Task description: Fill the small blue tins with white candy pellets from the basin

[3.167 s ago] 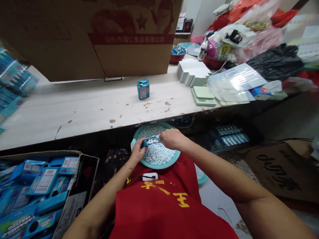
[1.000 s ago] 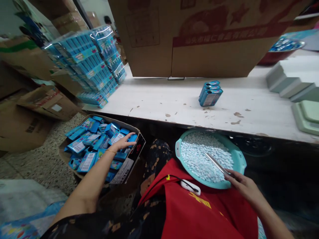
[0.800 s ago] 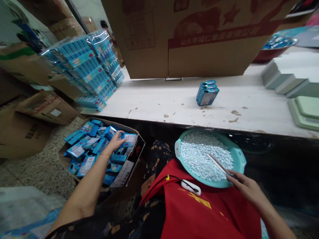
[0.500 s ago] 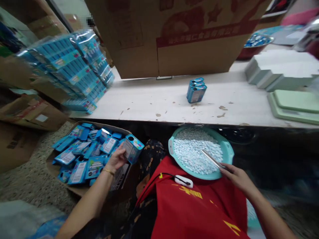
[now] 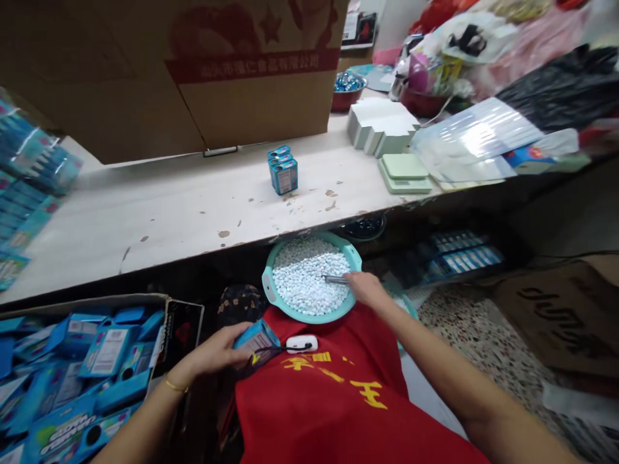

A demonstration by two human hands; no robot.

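Note:
My left hand (image 5: 231,347) is closed around a small blue candy box (image 5: 258,338), held over my lap beside the red apron (image 5: 329,386). In my right hand (image 5: 366,287) is a metal scoop (image 5: 336,279), its tip among the small white candies (image 5: 309,270). These candies fill a round turquoise basin (image 5: 269,287) on my lap. Left of me stands a carton (image 5: 163,303) full of blue boxes (image 5: 104,351), lying in a jumble. Several matching boxes (image 5: 284,174) stand together upright on the white table (image 5: 193,212).
A big cardboard box (image 5: 261,103) stands at the table's back. Right of it are white card stacks (image 5: 382,122), a green scale (image 5: 405,173) and plastic sheets (image 5: 474,138). Wrapped blue packs (image 5: 29,167) are stacked at far left. A white device (image 5: 302,343) with a cable lies on the apron.
My left hand has brought the blue candy box from the carton's edge to my lap, near the basin. The scoop now lies lower in the candies. The view has turned right.

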